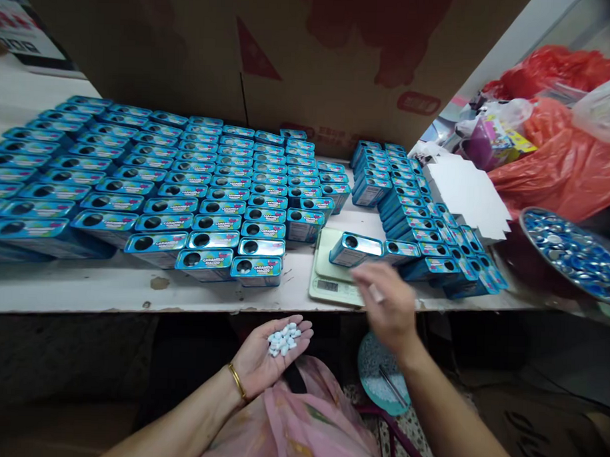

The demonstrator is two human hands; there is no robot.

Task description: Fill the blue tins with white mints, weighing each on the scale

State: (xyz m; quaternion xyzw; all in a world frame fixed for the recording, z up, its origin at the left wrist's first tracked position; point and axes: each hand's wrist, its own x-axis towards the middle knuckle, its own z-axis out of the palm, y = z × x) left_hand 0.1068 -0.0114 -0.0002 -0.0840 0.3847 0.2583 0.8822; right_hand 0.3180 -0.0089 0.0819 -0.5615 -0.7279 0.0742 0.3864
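Observation:
My left hand [275, 354] is palm up below the table edge, fingers stretched out, cupping a small heap of pale candies [284, 339]. My right hand [386, 301], blurred by motion, is at the front of the kitchen scale [327, 287]. Its fingers are bent together, with a whitish piece like a candy between them. On the scale stands a blue tin [355, 249] with a round hole in its top. The fingertips are close to this tin's front edge; whether they touch it I cannot tell.
Rows of blue tins [206, 205] fill the table's left, with more tins [410, 205] at right. Behind stands a large cardboard box [270, 67]. At far right are a bowl of blue-silver lids [574, 251] and red plastic bags [551, 177]. Below is a teal tub of candies [375, 371].

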